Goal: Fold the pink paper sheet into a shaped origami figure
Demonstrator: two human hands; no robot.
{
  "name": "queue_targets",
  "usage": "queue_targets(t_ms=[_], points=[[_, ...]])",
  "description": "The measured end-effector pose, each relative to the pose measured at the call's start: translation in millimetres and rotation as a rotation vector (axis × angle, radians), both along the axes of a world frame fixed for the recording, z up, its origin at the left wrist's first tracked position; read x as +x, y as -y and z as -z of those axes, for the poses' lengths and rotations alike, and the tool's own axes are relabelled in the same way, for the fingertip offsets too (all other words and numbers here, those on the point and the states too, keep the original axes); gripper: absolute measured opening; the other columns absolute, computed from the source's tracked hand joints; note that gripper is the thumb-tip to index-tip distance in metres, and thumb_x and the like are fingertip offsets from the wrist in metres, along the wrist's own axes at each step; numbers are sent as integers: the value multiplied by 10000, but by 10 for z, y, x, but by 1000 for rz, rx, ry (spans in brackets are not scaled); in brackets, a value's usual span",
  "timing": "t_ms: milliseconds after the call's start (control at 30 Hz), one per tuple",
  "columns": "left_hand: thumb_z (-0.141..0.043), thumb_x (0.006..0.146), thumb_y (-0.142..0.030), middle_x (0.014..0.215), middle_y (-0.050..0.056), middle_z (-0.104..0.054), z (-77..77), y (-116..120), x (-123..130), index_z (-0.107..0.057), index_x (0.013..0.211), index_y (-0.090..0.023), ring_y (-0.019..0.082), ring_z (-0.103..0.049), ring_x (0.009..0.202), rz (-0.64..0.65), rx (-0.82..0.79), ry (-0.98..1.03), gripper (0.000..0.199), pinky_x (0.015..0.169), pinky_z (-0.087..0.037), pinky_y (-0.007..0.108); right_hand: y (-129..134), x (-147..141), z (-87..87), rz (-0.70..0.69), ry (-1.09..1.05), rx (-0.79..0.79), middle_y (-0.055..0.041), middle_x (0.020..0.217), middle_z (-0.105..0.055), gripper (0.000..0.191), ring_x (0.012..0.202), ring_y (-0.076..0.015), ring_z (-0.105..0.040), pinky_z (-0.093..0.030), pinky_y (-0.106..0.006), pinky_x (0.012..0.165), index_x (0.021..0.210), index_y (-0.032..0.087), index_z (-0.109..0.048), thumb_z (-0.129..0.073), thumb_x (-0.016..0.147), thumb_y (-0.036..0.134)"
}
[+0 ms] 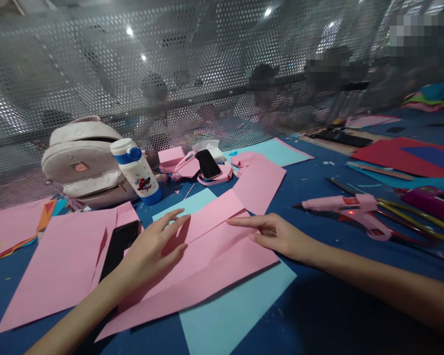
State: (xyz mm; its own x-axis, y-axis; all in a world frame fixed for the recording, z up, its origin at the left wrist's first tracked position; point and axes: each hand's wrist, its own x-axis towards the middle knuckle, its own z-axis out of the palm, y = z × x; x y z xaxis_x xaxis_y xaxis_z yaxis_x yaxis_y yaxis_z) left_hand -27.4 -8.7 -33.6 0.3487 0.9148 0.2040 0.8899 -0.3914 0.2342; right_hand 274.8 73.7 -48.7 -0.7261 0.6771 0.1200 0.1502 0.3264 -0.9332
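Note:
A large sheet of pink paper (203, 266) lies in front of me, with a strip folded over along its far edge. My left hand (161, 241) rests on its left part, fingers spread and slightly bent. The index finger of my right hand (274, 234) is stretched along the edge of the folded strip, and its thumb lies on the sheet lower down. Under the pink sheet, a light blue sheet (237, 305) sticks out at the near and far sides. Left of my left hand, a black phone (120, 241) lies partly covered by pink paper.
A whitish backpack (83, 165) and a white-and-blue bottle (136, 172) stand at the back left. Another phone (207, 164) lies among pink paper pieces. On the right are a pink glue gun (350, 207), scissors (418, 219) and red paper (410, 155). A perforated metal screen (207, 64) closes the far side.

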Motion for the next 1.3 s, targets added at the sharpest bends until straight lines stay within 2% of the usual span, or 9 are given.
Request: queue_targets(t_ms=[133, 467, 633, 700, 867, 1067, 1133, 1233, 1300], points=[[-539, 925, -325, 1524, 110, -383, 26, 10, 1, -345, 1487, -281, 322, -487, 1298, 7, -30, -35, 596, 1014, -453, 485, 5, 4, 5, -8, -3, 15, -44, 1291, -648, 430, 1102, -254, -653, -541, -354, 858, 1294, 275, -626, -560, 870, 235], [-473, 886, -158, 1317, 105, -614, 46, -13, 48, -491, 1377, -194, 270, -616, 1132, 55, 43, -56, 492, 902, -514, 373, 29, 17, -11, -1, -4, 122, -56, 1231, -687, 408, 1017, -237, -686, -552, -317, 789, 1278, 279, -641, -549, 885, 222], [-435, 949, -204, 974, 62, -714, 9, 30, 97, -485, 1376, -211, 220, -659, 817, 16, 15, -68, 429, 696, -506, 332, 27, 27, 0, -15, 32, 173, -44, 1248, -680, 416, 1088, -233, -656, -516, -324, 895, 1267, 287, -653, -550, 875, 195], [-475, 941, -232, 1028, 66, -705, 15, 43, 82, -452, 1403, -223, 230, -656, 856, 17, -24, -77, 463, 720, -512, 349, 20, 30, 9, -12, 45, 159, -37, 1253, -677, 407, 1087, -227, -653, -505, -320, 907, 1264, 290, -656, -551, 880, 202], [-551, 917, -247, 1339, 113, -585, 102, 42, 60, -346, 1470, -214, 284, -582, 1147, 49, -35, -87, 590, 925, -493, 441, 23, 10, -11, 29, 53, 141, -47, 1146, -715, 325, 941, -202, -664, -509, -297, 796, 1192, 266, -703, -552, 905, 283], [-497, 923, -156, 1242, 86, -638, 142, 37, 118, -417, 1413, -238, 246, -610, 1044, 69, -22, -13, 503, 841, -519, 384, -13, -36, 39, 224, 24, 119, -60, 960, -679, 209, 827, -199, -629, -509, -300, 713, 941, 199, -709, -579, 874, 348], [-510, 901, -135, 1241, 89, -639, 135, 43, 131, -415, 1420, -239, 248, -610, 1046, 80, -11, 11, 538, 851, -517, 386, -30, -43, 81, 292, -26, 116, -58, 1049, -649, 243, 808, -175, -627, -518, -292, 710, 1055, 221, -641, -615, 821, 283], [-513, 878, -107, 1268, 75, -630, 125, 61, 155, -395, 1441, -259, 239, -607, 1065, 118, -23, 61, 595, 888, -510, 386, -34, -39, 107, 333, -90, 168, -74, 1294, -552, 511, 915, -175, -636, -523, -284, 719, 1268, 291, -513, -634, 779, 198], [-509, 880, -106, 1298, 64, -617, 117, 81, 179, -389, 1445, -270, 234, -598, 1097, 157, -44, 90, 601, 920, -499, 385, -26, -33, 89, 289, -70, 258, -73, 1363, -518, 419, 1075, -217, -600, -513, -317, 811, 1198, 291, -595, -661, 791, 221]])
